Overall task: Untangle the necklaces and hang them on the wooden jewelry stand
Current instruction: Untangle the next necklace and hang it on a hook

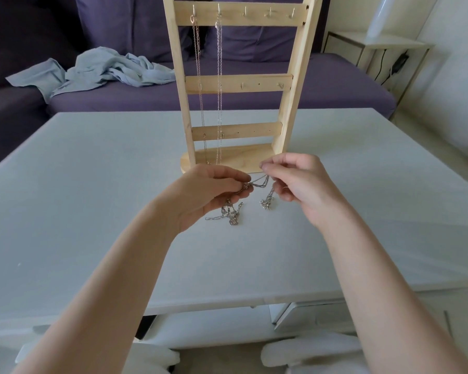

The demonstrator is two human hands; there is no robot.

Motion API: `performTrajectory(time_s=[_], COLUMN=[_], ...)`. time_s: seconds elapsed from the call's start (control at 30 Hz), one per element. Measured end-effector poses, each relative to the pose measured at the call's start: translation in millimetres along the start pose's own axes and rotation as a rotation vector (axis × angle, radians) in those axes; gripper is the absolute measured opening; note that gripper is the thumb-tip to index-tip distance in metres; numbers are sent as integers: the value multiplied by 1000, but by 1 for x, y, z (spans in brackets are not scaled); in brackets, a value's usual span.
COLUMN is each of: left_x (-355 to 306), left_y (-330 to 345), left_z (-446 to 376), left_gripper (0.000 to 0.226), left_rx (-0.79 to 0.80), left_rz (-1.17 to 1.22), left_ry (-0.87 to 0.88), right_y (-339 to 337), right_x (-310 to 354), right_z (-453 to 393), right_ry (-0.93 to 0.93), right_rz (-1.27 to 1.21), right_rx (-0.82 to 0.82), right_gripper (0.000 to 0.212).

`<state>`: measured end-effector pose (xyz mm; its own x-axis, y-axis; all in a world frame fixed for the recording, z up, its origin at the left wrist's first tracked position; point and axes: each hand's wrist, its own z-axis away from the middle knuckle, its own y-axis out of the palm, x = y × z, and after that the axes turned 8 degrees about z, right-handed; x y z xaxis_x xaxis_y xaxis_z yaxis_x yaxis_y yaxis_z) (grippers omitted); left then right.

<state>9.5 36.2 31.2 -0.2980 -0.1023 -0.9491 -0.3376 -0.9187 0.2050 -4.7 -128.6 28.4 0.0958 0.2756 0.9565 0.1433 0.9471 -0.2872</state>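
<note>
1. Near the middle of the bench [92, 211], just in front of the wooden jewelry stand [238, 85], both hands work a tangle of silver necklaces [257, 184].
2. The left hand [211, 193] pinches one knotted part of the chains between thumb and curled fingers.
3. The right hand [300, 182] pinches another strand close beside it, its fingers curled too.
4. A short stretch of chain spans the small gap between the two hands.
5. Loose loops hang below each hand, and the lower clump [231, 214] under the left hand touches the bench.
6. Two necklaces hang on the stand: a rose-toned chain [197, 63] from the leftmost top hook and a silver chain [219, 76] from the next hook, both reaching down to the base.
7. Beyond the bench's far edge lies a crumpled blue cloth [106, 71] on a purple sofa [335, 85].
</note>
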Motion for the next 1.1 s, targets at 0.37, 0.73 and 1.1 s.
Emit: performTrajectory(time_s=[0.37, 0.73, 1.1], left_x=[-1, -2, -1], left_y=[0, 5, 5], left_z=[1, 2, 1], left_gripper=[14, 12, 16], left_rx=[-104, -216, -176], left_rz=[155, -144, -62], left_ry=[79, 281, 258], right_y=[7, 12, 16], right_x=[10, 2, 3], right_z=[6, -2, 2], right_ry=[-341, -354, -546], right_rz=[350, 317, 431], right_rx=[27, 20, -62], right_gripper=[9, 14, 17])
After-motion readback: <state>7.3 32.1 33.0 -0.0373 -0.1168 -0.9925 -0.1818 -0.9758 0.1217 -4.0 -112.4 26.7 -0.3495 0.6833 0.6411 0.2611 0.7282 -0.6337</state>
